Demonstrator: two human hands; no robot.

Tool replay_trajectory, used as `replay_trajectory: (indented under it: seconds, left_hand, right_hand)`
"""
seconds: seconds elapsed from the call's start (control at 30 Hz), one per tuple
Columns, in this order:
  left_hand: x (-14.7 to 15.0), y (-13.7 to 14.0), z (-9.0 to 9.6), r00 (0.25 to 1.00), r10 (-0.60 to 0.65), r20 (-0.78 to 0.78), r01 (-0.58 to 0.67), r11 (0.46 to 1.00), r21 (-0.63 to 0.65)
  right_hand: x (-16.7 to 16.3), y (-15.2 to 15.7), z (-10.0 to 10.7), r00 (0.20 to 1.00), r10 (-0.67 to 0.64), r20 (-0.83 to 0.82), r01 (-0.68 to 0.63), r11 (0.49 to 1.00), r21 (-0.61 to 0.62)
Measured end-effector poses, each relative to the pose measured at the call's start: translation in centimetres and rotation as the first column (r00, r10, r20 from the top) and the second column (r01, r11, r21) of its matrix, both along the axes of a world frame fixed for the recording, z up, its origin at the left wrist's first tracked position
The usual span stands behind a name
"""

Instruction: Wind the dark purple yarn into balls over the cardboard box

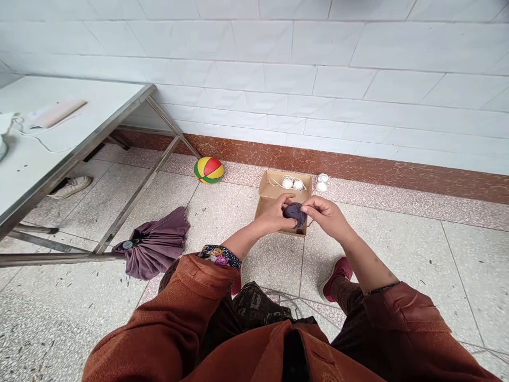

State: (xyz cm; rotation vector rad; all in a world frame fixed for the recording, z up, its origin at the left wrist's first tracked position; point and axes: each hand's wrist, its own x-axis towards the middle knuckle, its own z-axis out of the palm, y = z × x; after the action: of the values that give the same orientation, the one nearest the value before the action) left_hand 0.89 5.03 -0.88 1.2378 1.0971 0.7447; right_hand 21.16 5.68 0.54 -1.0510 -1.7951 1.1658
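A dark purple ball of yarn (295, 214) is held up between my two hands, above an open cardboard box (267, 184) on the floor. My left hand (276, 215) grips the ball from its left side, thumb below and fingers above. At the ball's upper right, the thumb and forefinger of my right hand (324, 215) are pinched together; a thin strand seems to be in them, though it is too small to be sure. Two white yarn balls (292, 183) lie in the box's far part. Further white balls (321, 183) sit on the floor just right of it.
A red, yellow and green ball (209, 170) rests near the wall. To the left stands a metal-framed table (119, 103) with a shoe (70, 187) beneath it. A folded purple umbrella (159, 241) lies by the table's leg. The tiled wall (338, 85) closes off the far side.
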Motion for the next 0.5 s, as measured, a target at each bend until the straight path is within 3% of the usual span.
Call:
replay_trajectory:
  seconds: [0.1, 0.2, 0.33, 0.5]
  left_hand:
    - [0.0, -0.3, 0.0, 0.973, -0.171, 0.155, 0.182, 0.982, -0.057]
    - [0.0, -0.6, 0.2, 0.907, -0.228, 0.354, 0.263, 0.963, -0.054]
    - [-0.2, -0.8, 0.9, 0.847, -0.096, 0.523, 0.19, 0.973, -0.129]
    - [-0.5, 0.0, 1.5, 0.815, 0.169, 0.555, -0.059, 0.976, -0.209]
  right_hand:
    - [-0.1, 0.3, -0.7, 0.999, -0.038, 0.017, 0.038, 0.999, 0.02]
    - [-0.2, 0.7, -1.4, 0.996, -0.078, 0.029, 0.079, 0.996, -0.027]
    - [0.0, 1.0, -2.5, 0.985, -0.121, 0.12, 0.127, 0.991, -0.038]
    - [-0.8, 0.1, -3.0, 0.974, -0.063, 0.219, 0.052, 0.997, 0.059]
